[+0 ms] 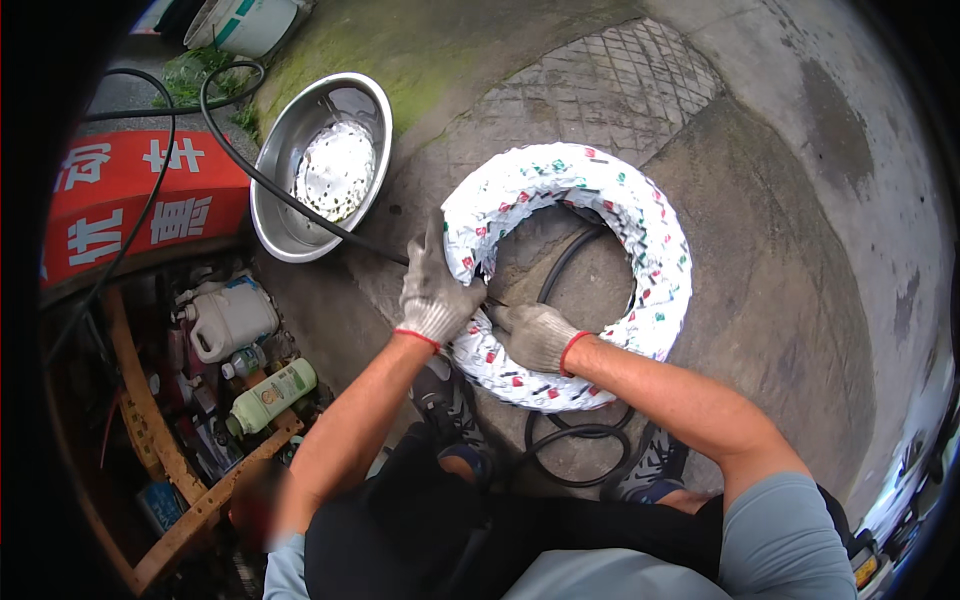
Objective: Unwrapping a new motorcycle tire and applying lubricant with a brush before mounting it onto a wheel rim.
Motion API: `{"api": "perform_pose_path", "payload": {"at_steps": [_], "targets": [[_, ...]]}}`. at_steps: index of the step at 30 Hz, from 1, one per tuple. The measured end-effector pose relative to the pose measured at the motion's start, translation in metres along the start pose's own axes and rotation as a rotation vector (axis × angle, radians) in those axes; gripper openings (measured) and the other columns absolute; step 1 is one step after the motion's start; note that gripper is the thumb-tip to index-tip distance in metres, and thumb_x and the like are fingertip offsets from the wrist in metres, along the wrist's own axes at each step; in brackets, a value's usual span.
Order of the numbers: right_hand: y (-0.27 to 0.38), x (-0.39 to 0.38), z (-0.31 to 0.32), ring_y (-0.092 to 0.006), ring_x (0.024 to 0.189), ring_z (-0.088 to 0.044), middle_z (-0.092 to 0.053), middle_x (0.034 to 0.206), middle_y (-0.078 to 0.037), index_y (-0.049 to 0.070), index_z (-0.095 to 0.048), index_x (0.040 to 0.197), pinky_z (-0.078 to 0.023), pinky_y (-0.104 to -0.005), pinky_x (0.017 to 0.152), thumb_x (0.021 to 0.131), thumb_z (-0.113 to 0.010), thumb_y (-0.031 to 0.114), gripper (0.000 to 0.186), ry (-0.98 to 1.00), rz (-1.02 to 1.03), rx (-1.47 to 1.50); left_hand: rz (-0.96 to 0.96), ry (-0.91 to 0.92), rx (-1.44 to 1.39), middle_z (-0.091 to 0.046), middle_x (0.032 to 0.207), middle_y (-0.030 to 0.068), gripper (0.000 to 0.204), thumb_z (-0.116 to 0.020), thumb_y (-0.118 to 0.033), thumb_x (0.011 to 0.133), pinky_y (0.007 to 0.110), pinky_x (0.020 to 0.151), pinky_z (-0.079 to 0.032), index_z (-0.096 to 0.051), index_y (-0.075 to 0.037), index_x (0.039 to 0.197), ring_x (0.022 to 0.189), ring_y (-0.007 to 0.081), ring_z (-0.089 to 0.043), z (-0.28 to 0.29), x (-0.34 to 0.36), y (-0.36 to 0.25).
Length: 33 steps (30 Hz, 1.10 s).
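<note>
A thick ring [662, 265] wrapped in white plastic with red and green print lies on the ground. My left hand [435, 287], in a pale knit glove with a red cuff, grips its left side, one finger stretched up along the outer edge. A black hose [335, 229] runs to this hand from the upper left and disappears behind it. My right hand [540, 336], gloved alike, lies over the ring's lower left part. Its fingers are closed near my left hand, at a dark gap in the wrapping; what they pinch is hidden.
At the upper left tilts a metal basin [266, 195] beside a red printed panel [150, 190]. Below are a white jug [235, 318], a pale green bottle [272, 396] and a rusty frame [195, 510]. Loops of black hose [580, 432] lie between my shoes [448, 405].
</note>
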State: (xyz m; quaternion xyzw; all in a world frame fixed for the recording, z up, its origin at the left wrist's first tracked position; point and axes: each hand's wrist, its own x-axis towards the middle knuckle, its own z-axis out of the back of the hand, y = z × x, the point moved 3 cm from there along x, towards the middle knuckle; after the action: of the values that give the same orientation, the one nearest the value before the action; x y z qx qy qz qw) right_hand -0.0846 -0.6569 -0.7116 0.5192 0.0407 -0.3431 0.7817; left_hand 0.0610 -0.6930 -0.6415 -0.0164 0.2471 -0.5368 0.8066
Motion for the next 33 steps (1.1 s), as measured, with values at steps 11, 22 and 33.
{"api": "perform_pose_path", "payload": {"at_steps": [11, 22, 33], "targets": [[-0.026, 0.067, 0.023, -0.0435, 0.101, -0.063, -0.066, 0.103, -0.028, -0.001, -0.064, 0.102, -0.05, -0.0482, 0.088, 0.092, -0.051, 0.022, 0.029, -0.315, -0.116, 0.155, -0.358, -0.051, -0.074, -0.041, 0.142, 0.0297, 0.073, -0.063, -0.031, 0.09, 0.045, 0.107, -0.04, -0.03, -0.006, 0.151, 0.129, 0.045, -0.046, -0.015, 0.032, 0.013], [-0.006, 0.048, 0.01, -0.0365, 0.107, -0.065, -0.068, 0.112, -0.021, 0.003, -0.066, 0.111, -0.052, -0.0456, 0.092, 0.083, -0.051, 0.012, 0.033, 0.065, -0.065, -0.112, -0.355, -0.054, -0.118, -0.042, 0.142, 0.0285, 0.066, -0.059, -0.027, 0.093, 0.047, 0.107, -0.04, -0.032, -0.006, 0.149, 0.13, 0.0447, -0.045, -0.017, 0.035, 0.018], [-0.02, 0.004, 0.004, -0.0352, 0.106, -0.066, -0.067, 0.116, -0.02, 0.004, -0.061, 0.122, -0.053, -0.0433, 0.088, 0.088, -0.056, 0.022, 0.039, 0.501, -0.03, -0.277, -0.348, -0.02, -0.123, -0.043, 0.142, 0.028, 0.065, -0.059, -0.027, 0.093, 0.046, 0.107, -0.04, -0.033, -0.004, 0.148, 0.129, 0.0432, -0.046, -0.014, 0.035, 0.015]]}}
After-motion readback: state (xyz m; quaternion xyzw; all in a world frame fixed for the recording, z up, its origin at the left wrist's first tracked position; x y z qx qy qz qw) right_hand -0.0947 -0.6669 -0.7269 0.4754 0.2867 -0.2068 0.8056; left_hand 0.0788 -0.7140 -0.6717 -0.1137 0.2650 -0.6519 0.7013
